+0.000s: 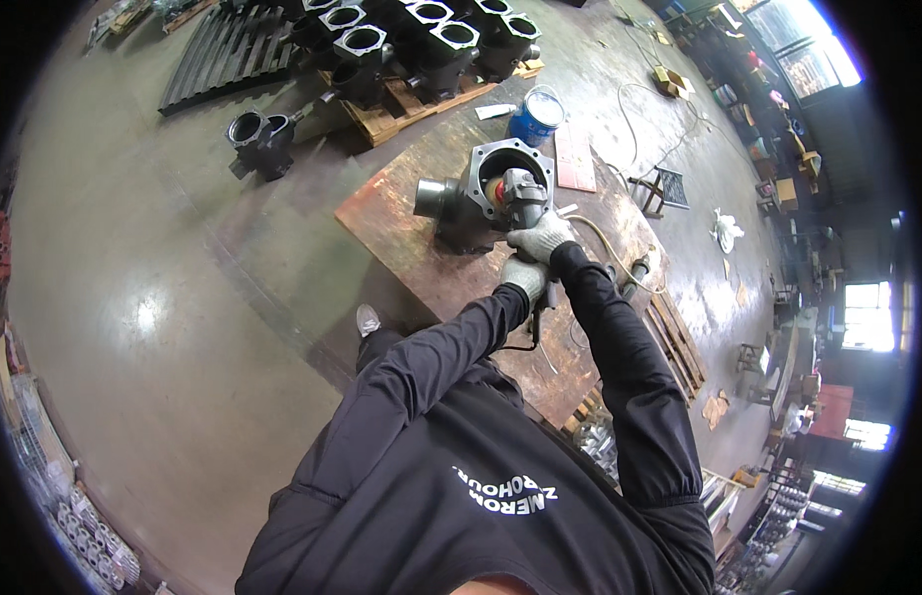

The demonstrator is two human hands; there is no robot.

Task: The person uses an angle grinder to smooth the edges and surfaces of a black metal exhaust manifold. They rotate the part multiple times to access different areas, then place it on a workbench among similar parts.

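A dark cast-metal housing with a flanged round opening and a side pipe stub stands on the worn metal worktable. An angle grinder reaches into the mouth of this housing, its disc partly hidden by the rim. White-gloved, my right hand is closed around the grinder body behind its head. Nearer to me, my left hand, gloved too, grips the rear of the same tool. Fingers of both hands are partly covered by the gloves' own backs.
Beyond the housing are a blue bucket, a white tube and a red-and-white sheet. A pale hose curls right of my hands. Several similar castings crowd a wooden pallet; another casting sits on the floor.
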